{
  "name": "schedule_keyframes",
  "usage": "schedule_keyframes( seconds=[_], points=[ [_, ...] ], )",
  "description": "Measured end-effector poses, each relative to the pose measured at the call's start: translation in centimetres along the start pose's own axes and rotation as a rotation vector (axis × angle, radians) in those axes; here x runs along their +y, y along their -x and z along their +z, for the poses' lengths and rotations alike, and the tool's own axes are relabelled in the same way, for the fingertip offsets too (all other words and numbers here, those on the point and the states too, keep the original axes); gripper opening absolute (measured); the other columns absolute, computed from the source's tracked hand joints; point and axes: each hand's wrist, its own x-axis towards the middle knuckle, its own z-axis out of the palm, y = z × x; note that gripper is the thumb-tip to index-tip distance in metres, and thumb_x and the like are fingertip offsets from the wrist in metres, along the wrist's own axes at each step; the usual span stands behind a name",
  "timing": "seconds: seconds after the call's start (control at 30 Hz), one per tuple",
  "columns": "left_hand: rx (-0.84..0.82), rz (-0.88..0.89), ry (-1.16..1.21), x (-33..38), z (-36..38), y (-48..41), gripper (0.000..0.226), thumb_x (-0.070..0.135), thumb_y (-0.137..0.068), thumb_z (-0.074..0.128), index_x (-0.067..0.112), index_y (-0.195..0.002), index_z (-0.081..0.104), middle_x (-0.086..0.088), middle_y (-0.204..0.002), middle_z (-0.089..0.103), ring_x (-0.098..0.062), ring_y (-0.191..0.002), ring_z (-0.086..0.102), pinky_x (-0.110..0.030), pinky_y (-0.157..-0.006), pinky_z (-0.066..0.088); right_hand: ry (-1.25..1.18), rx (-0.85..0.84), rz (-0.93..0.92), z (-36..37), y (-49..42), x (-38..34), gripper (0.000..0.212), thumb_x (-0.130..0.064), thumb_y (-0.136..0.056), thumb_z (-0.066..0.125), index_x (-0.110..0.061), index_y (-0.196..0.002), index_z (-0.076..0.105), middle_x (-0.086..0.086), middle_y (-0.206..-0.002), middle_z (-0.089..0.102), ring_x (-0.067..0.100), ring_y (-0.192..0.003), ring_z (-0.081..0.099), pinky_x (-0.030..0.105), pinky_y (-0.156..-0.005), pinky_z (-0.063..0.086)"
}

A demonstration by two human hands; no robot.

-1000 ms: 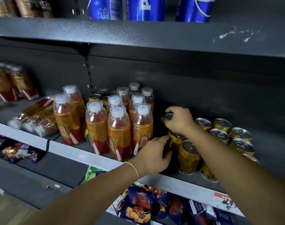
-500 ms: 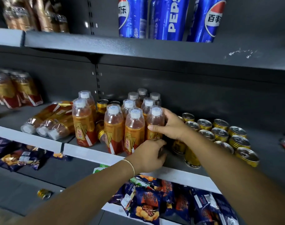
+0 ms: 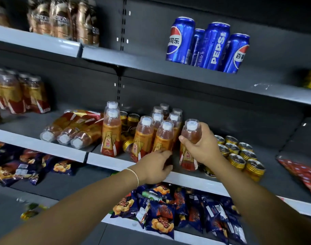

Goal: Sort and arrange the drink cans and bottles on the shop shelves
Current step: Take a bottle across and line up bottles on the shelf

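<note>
On the middle shelf [image 3: 186, 177] stands a cluster of orange-labelled drink bottles [image 3: 144, 137] with white caps. My right hand [image 3: 202, 145] grips one such bottle [image 3: 189, 156] round its upper body, at the right side of the cluster. My left hand [image 3: 154, 167] is curled round the base of the front bottle [image 3: 163, 138] beside it. Several gold cans [image 3: 239, 156] stand in rows just right of my right hand. Three bottles [image 3: 71, 133] lie on their sides at the left of the cluster. More gold cans [image 3: 131, 121] stand behind the bottles.
Blue Pepsi cans [image 3: 209, 45] stand on the upper shelf. Brown bottles [image 3: 62, 18] sit at upper left, more orange bottles [image 3: 18, 92] at far left. Snack bags [image 3: 168, 214] fill the lower shelf. Red packets [image 3: 303, 174] lie at the right. A can [image 3: 29, 213] lies on the bottom left.
My right hand has left the gold cans and now grips a bottle at the right of the cluster. My left hand stayed low by the front bottles. The view tilted upward.
</note>
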Motion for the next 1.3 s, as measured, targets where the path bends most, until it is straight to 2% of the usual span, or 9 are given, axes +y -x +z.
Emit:
schedule_keyframes(
  seconds=[0.13, 0.27, 0.37, 0.57, 0.7, 0.87, 1.03, 1.17, 1.3],
  points=[
    [-0.092, -0.037, 0.028, -1.4, -1.5, 3.1, 0.065, 0.053, -0.100, 0.038, 0.018, -0.153, 0.023, -0.011, -0.149, 0.041, -0.027, -0.136, 0.040, -0.038, -0.108, 0.039, 0.183, -0.032, -0.040, -0.2, 1.6, -4.2, 0.075, -0.062, -0.076, 0.071, -0.022, -0.134, 0.044, -0.005, -0.117, 0.064, 0.017, -0.103, 0.063, 0.039, -0.085, 0.056],
    [-0.126, -0.076, 0.024, -3.6, -3.5, 6.6, 0.081, 0.066, -0.096, 0.030, 0.019, -0.157, 0.006, -0.007, -0.162, 0.019, -0.023, -0.149, 0.017, -0.037, -0.117, 0.021, 0.170, -0.073, -0.032, 1.9, 3.1, -8.6, 0.073, -0.066, -0.074, 0.067, -0.020, -0.127, 0.046, -0.003, -0.110, 0.066, 0.020, -0.099, 0.065, 0.039, -0.082, 0.057],
    [-0.105, -0.112, 0.028, -5.3, -5.4, 9.2, 0.089, 0.074, -0.091, 0.028, 0.020, -0.157, 0.003, -0.003, -0.163, 0.016, -0.023, -0.150, 0.012, -0.038, -0.118, 0.019, 0.108, -0.130, -0.042, 4.3, 3.6, -12.1, 0.069, -0.065, -0.073, 0.069, -0.023, -0.123, 0.047, -0.006, -0.108, 0.065, 0.016, -0.097, 0.065, 0.038, -0.080, 0.057],
    [0.061, -0.221, 0.034, -8.9, -10.0, 15.0, 0.087, 0.068, -0.093, 0.039, 0.022, -0.157, 0.001, -0.006, -0.160, 0.026, -0.024, -0.145, 0.027, -0.032, -0.114, 0.025, 0.032, -0.194, -0.107, 10.3, 4.1, -18.9, 0.057, -0.066, -0.071, 0.071, -0.031, -0.102, 0.038, -0.015, -0.084, 0.056, 0.001, -0.074, 0.054, 0.021, -0.052, 0.035],
    [0.135, -0.319, 0.028, -11.5, -12.7, 19.4, 0.082, 0.066, -0.093, 0.042, 0.021, -0.155, 0.011, -0.008, -0.152, 0.039, -0.023, -0.135, 0.041, -0.033, -0.109, 0.034, -0.055, -0.270, -0.142, 14.7, 4.3, -23.4, 0.059, -0.063, -0.068, 0.076, -0.029, -0.102, 0.042, -0.013, -0.091, 0.056, 0.007, -0.080, 0.054, 0.021, -0.057, 0.036],
    [0.185, -0.523, -0.008, -14.4, -15.2, 24.5, 0.093, 0.065, -0.093, 0.045, 0.015, -0.157, 0.001, -0.012, -0.157, 0.030, -0.025, -0.140, 0.035, -0.032, -0.113, 0.030, -0.110, -0.398, -0.189, 19.8, 4.9, -28.7, 0.062, -0.064, -0.066, 0.077, -0.026, -0.102, 0.043, -0.010, -0.095, 0.057, 0.013, -0.087, 0.056, 0.029, -0.066, 0.042],
    [0.272, -0.619, 0.024, -16.6, -17.2, 27.8, 0.076, 0.060, -0.092, 0.052, 0.019, -0.150, 0.025, -0.006, -0.132, 0.052, -0.023, -0.116, 0.053, -0.039, -0.101, 0.044, -0.203, -0.495, -0.226, 24.1, 5.3, -33.3, 0.068, -0.066, -0.062, 0.077, -0.024, -0.105, 0.047, -0.005, -0.102, 0.061, 0.016, -0.092, 0.060, 0.036, -0.078, 0.053],
    [0.340, -0.677, 0.050, -19.2, -18.2, 28.8, 0.057, 0.058, -0.090, 0.056, 0.020, -0.130, 0.043, -0.001, -0.119, 0.056, -0.019, -0.105, 0.058, -0.040, -0.093, 0.050, -0.285, -0.542, -0.258, 27.4, 4.9, -35.8, 0.066, -0.071, -0.058, 0.075, -0.026, -0.098, 0.045, -0.012, -0.096, 0.058, 0.001, -0.082, 0.053, 0.024, -0.057, 0.040],
    [0.394, -0.736, 0.017, -22.8, -19.0, 28.7, 0.054, 0.062, -0.085, 0.059, 0.024, -0.121, 0.043, 0.003, -0.109, 0.058, -0.013, -0.093, 0.061, -0.036, -0.084, 0.055, -0.332, -0.564, -0.247, 31.0, 3.3, -37.7, 0.072, -0.077, -0.053, 0.072, -0.027, -0.099, 0.046, -0.011, -0.098, 0.058, 0.009, -0.088, 0.058, 0.028, -0.062, 0.044]
  ],
)
